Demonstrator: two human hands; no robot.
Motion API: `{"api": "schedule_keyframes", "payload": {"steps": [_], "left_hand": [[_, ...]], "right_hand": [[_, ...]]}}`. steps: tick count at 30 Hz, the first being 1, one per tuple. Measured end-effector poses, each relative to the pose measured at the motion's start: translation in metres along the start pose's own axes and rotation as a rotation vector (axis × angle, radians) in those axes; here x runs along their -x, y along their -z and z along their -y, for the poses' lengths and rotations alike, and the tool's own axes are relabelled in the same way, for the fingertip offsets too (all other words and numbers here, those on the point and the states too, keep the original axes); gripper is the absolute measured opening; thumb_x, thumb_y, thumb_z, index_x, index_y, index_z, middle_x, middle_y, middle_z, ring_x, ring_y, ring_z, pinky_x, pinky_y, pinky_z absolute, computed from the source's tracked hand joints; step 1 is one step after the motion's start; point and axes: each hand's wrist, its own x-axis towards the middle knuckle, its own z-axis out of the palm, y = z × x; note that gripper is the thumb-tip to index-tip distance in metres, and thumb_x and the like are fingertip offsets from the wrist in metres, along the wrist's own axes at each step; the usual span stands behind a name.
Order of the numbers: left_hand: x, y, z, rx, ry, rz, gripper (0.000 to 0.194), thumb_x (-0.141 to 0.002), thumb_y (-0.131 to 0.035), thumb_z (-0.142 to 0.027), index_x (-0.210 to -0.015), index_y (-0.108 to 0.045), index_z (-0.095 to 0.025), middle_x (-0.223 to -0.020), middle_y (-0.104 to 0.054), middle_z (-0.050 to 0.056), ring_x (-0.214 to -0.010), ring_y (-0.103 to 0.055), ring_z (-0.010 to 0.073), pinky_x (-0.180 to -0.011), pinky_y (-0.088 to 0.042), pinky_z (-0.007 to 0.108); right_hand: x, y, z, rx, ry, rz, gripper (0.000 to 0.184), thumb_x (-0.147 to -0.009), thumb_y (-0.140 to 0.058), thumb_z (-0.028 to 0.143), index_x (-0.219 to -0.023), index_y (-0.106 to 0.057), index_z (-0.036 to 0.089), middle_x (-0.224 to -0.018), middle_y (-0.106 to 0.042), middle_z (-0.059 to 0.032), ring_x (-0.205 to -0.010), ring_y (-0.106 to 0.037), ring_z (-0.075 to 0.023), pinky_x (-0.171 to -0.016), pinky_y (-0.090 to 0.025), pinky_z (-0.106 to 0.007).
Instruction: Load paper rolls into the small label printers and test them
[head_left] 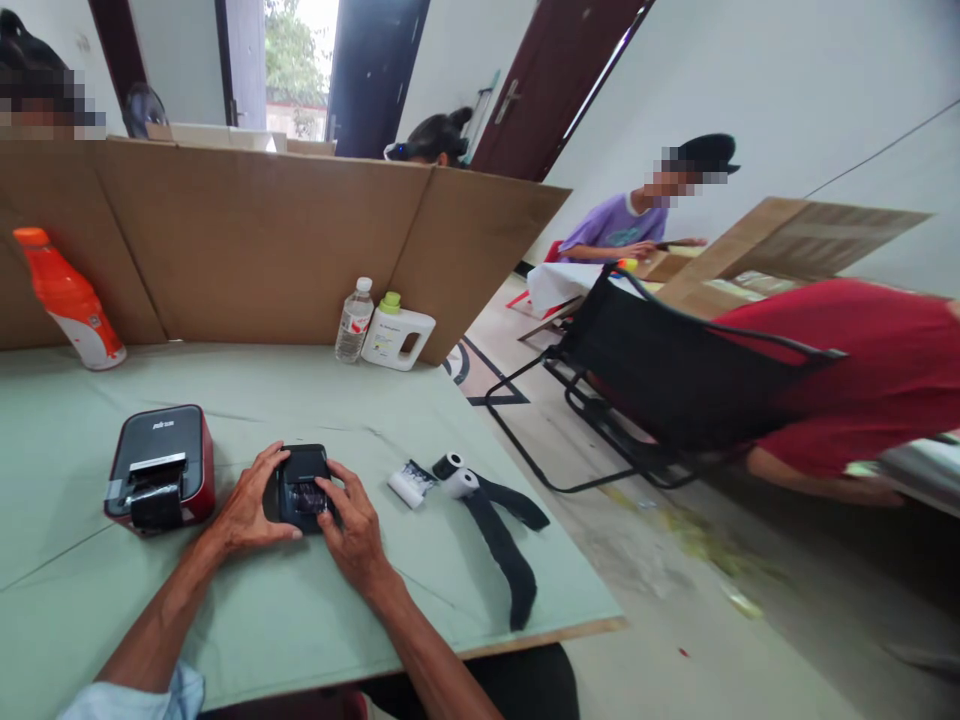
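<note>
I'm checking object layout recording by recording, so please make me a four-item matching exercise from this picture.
1. Small dark device
2. Boxy machine
3. Tall bottle
4. Handled jug

A. Orange cap, standing before the cardboard
B. Black top, red side
C. Between the left grip and the right grip
D. Beside the clear bottle, green cap

Pairs: 1-C, 2-B, 3-A, 4-D

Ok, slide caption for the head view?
Left hand and right hand on a small black device, between a red-and-black printer and rolls trailing black strips.
</note>
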Motion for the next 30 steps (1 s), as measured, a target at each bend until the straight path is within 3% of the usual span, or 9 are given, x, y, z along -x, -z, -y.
{"api": "schedule_keyframes", "payload": {"steps": [5,12,19,23,30], "left_hand": [[0.0,0.002,-0.003,0.039,-0.002,0.0,0.108,-0.061,-0.096,-0.039,-0.151,-0.04,-0.023,-0.165,-0.032,0.023,-0.153,-0.033,0.0411,-0.122,-0.033,0.06],[0.001,-0.001,-0.006,0.073,0.005,-0.012,0.085,-0.063,-0.092,-0.031,-0.137,-0.05,-0.022,-0.165,-0.033,0.023,-0.153,-0.034,0.0392,-0.122,-0.032,0.057],[0.001,-0.003,-0.012,0.082,0.051,0.002,0.075,-0.061,-0.092,-0.025,-0.125,-0.053,-0.023,-0.167,-0.028,0.022,-0.155,-0.031,0.0386,-0.122,-0.032,0.057],[0.002,-0.004,-0.01,0.096,0.029,0.0,0.082,-0.063,-0.092,-0.031,-0.133,-0.052,-0.022,-0.167,-0.028,0.024,-0.155,-0.03,0.0389,-0.123,-0.031,0.058],[0.001,0.005,-0.008,0.1,0.027,-0.008,0.099,-0.064,-0.094,-0.034,-0.148,-0.045,-0.022,-0.165,-0.033,0.022,-0.153,-0.035,0.0384,-0.124,-0.032,0.058]], "right_hand": [[-0.001,0.0,0.0,-0.021,-0.007,-0.012,0.042,-0.096,-0.054,0.015,-0.137,-0.059,0.022,-0.144,-0.057,-0.017,-0.135,-0.056,-0.0284,-0.11,-0.053,-0.052],[-0.001,0.0,-0.001,-0.078,-0.041,-0.005,0.04,-0.091,-0.056,0.011,-0.128,-0.064,0.022,-0.144,-0.057,-0.0151,-0.134,-0.057,-0.0278,-0.11,-0.052,-0.05],[-0.004,0.002,-0.001,-0.135,-0.105,0.009,0.032,-0.093,-0.056,0.014,-0.121,-0.068,0.023,-0.139,-0.06,-0.0135,-0.132,-0.058,-0.0277,-0.11,-0.052,-0.05],[-0.005,0.004,-0.001,-0.125,-0.131,0.049,0.038,-0.091,-0.057,0.014,-0.127,-0.067,0.024,-0.141,-0.059,-0.0131,-0.133,-0.057,-0.0279,-0.112,-0.051,-0.05],[0.001,0.002,-0.007,-0.117,-0.173,0.117,0.055,-0.095,-0.058,0.02,-0.149,-0.051,0.023,-0.15,-0.053,-0.0147,-0.14,-0.052,-0.0282,-0.116,-0.048,-0.051]]}}
